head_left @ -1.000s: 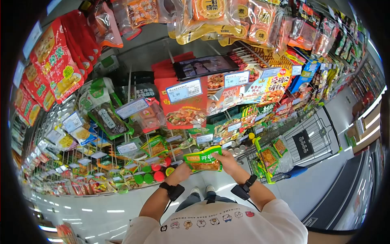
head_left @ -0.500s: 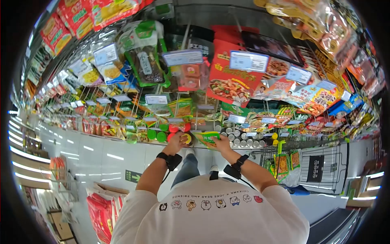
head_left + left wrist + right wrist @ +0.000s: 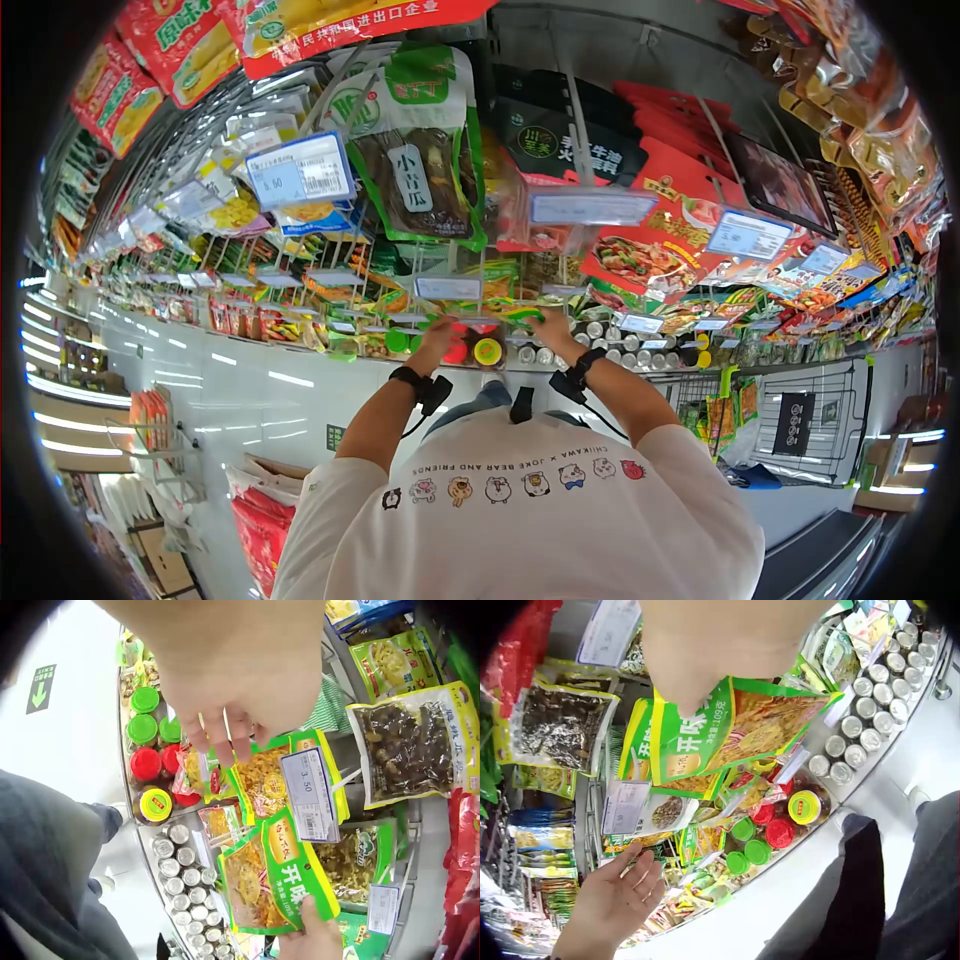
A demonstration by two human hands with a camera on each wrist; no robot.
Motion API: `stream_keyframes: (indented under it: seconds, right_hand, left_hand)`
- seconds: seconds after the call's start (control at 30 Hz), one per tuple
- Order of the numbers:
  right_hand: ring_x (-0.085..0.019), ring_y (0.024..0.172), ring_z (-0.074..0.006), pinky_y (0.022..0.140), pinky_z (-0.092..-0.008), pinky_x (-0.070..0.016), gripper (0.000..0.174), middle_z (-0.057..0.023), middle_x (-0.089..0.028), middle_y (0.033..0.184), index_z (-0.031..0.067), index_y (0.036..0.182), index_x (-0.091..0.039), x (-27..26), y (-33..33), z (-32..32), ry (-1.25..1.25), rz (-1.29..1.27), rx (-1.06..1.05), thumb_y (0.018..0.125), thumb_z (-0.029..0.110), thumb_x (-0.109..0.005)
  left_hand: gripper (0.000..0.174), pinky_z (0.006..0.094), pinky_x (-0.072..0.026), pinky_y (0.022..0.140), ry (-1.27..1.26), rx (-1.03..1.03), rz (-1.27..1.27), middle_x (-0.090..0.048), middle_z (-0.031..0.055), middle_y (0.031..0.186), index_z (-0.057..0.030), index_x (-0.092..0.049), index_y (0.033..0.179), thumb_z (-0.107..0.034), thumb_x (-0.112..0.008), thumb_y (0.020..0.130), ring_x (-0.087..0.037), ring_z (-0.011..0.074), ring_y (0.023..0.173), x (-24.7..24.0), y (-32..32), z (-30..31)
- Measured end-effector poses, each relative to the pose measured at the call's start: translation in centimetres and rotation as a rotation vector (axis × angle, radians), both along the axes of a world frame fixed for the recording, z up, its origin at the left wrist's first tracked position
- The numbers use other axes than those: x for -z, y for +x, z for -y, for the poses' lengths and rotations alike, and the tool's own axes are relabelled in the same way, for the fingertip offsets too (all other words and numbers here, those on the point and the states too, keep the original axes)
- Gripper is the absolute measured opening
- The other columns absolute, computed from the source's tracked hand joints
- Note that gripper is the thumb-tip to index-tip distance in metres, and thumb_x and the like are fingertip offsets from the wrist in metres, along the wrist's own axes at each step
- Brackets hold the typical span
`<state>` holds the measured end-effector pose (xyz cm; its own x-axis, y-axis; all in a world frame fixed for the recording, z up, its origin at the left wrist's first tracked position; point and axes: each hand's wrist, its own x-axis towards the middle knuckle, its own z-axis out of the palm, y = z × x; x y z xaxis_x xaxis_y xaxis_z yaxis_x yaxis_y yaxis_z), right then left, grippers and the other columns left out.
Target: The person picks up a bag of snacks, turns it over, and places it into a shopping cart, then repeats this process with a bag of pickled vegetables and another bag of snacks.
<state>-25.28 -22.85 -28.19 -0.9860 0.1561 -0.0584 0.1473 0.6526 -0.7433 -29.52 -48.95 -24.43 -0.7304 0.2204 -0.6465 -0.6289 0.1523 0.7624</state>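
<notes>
your right hand (image 3: 720,645) pinches a flat green plastic packet (image 3: 727,727) of yellow shredded pickle by one edge, thumb on the printed face and fingers behind. the packet hangs in the air in front of the peg rack, just beside a white price tag (image 3: 306,793) and the matching green packets on the peg (image 3: 640,742) behind that tag, and above the shelf of jars with green and red lids (image 3: 142,729) and silver tins (image 3: 180,881).

your left hand (image 3: 619,896) holds nothing: its fingers are straight and loosely spread. it sits apart from the packet, close to the small packets hanging low on the rack. i cannot tell whether it touches them.

the step looks like bringing the packet up to that peg. to do it well, turn the packet so its face matches the ones already hanging. its hang hole is not visible here, so find it by eye before you push. the tag sits right at the peg's end, so use your free left hand to tip it up or to steady the hanging packets. slide the packet on level and gently, since a slip would drop it onto the jars below.
</notes>
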Motion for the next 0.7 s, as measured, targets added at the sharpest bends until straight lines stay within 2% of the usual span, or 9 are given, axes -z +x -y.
stream_keyframes:
  seconds: [0.1, 0.2, 0.27, 0.37, 0.43, 0.53, 0.7]
  right_hand:
    - [-0.056, 0.072, -0.0332, 0.064, -0.0358, -0.0446, 0.032, -0.0211, -0.057, 0.078, 0.0033, 0.095, -0.057, 1.0, -1.9, 0.8, -0.094, -0.024, -0.150, 0.073, 0.026, -0.059]
    - [-0.058, 0.068, -0.0251, 0.063, -0.0324, -0.0451, 0.029, -0.0180, -0.058, 0.077, 0.0030, 0.096, -0.057, 2.4, -3.1, 1.7, -0.060, -0.123, -0.213, 0.073, 0.021, -0.060]
    - [-0.056, 0.067, -0.0177, 0.063, -0.0293, -0.0452, 0.027, -0.0126, -0.058, 0.077, 0.0025, 0.095, -0.057, 3.4, -3.5, 2.5, -0.189, 0.004, -0.163, 0.074, 0.018, -0.060]
    - [-0.052, 0.070, -0.0086, 0.063, -0.0243, -0.0448, 0.022, -0.0030, -0.058, 0.079, 0.0008, 0.096, -0.056, 6.6, -3.2, 3.5, -0.440, 0.069, -0.068, 0.078, 0.012, -0.057]
    - [-0.052, 0.071, -0.0089, 0.063, -0.0241, -0.0449, 0.021, -0.0021, -0.057, 0.079, 0.0000, 0.097, -0.055, 5.1, -3.0, 3.7, -0.448, 0.004, -0.082, 0.079, 0.011, -0.055]
    - [-0.058, 0.073, -0.0257, 0.066, -0.0320, -0.0448, 0.026, -0.0155, -0.060, 0.081, 0.0051, 0.093, -0.058, 5.1, -3.2, 4.1, -0.541, -0.004, -0.018, 0.074, 0.023, -0.060]
    - [-0.058, 0.073, -0.0274, 0.066, -0.0322, -0.0450, 0.030, -0.0167, -0.060, 0.080, 0.0039, 0.094, -0.057, 6.0, -3.8, 4.3, -0.504, 0.036, 0.029, 0.074, 0.026, -0.060]
  left_hand:
    - [0.032, 0.0272, -0.0416, 0.059, 0.080, 0.073, 0.028, -0.058, 0.0088, 0.091, -0.0127, -0.044, 0.110, -0.033, -0.039, 0.085, -0.055, 0.0158, 0.073, -0.2, -1.4, -0.1]
    - [0.036, 0.0284, -0.0418, 0.062, 0.059, 0.123, 0.078, -0.057, 0.0082, 0.095, -0.0125, -0.042, 0.113, -0.036, -0.037, 0.086, -0.054, 0.0166, 0.077, 1.0, -2.6, 0.0]
    - [0.037, 0.0293, -0.0423, 0.065, 0.055, 0.166, 0.121, -0.056, 0.0075, 0.099, -0.0115, -0.043, 0.112, -0.037, -0.037, 0.086, -0.054, 0.0169, 0.081, 1.5, -3.0, -0.3]
    - [0.036, 0.0302, -0.0439, 0.067, 0.180, 0.122, -0.022, -0.053, 0.0061, 0.101, -0.0093, -0.044, 0.111, -0.035, -0.040, 0.085, -0.052, 0.0168, 0.084, 3.9, -3.2, 0.8]
    - [0.035, 0.0302, -0.0447, 0.068, 0.160, 0.066, -0.004, -0.052, 0.0057, 0.101, -0.0081, -0.044, 0.109, -0.033, -0.042, 0.084, -0.052, 0.0171, 0.086, 4.3, -3.7, 0.6]
    - [0.032, 0.0298, -0.0458, 0.068, 0.074, 0.070, -0.030, -0.052, 0.0054, 0.099, -0.0075, -0.046, 0.107, -0.030, -0.045, 0.084, -0.051, 0.0172, 0.087, 4.1, -3.6, 0.0]
    - [0.030, 0.0298, -0.0457, 0.068, 0.048, 0.113, -0.096, -0.052, 0.0052, 0.099, -0.0075, -0.046, 0.107, -0.027, -0.042, 0.085, -0.050, 0.0162, 0.089, 3.6, -3.5, -0.1]
